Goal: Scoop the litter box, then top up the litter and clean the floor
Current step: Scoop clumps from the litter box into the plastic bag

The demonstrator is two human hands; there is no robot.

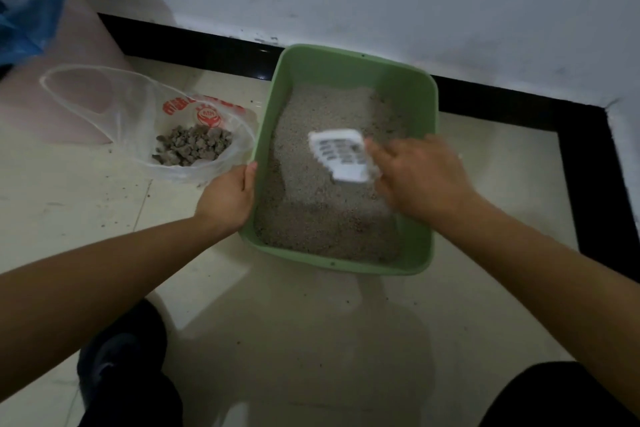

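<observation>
Litter box (pixel 332 262) sits on the floor (pixel 294 340). Left grip (pixel 227 198) clasps its left rim. Right grip (pixel 420 177), blurred, holds the scoop (pixel 341 154) over the litter (pixel 311 218). Step in hand: scooping. Next move likely requires sifting, then carrying clumps left to the bag (pixel 138 114).

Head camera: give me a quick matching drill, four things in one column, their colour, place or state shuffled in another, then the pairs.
1. litter box
2. scoop
3. plastic bag
4. left hand

a. holds grey clumps
b. grips the box's left rim
c. green
d. white, held by the right hand

Pairs: 1-c, 2-d, 3-a, 4-b
</observation>
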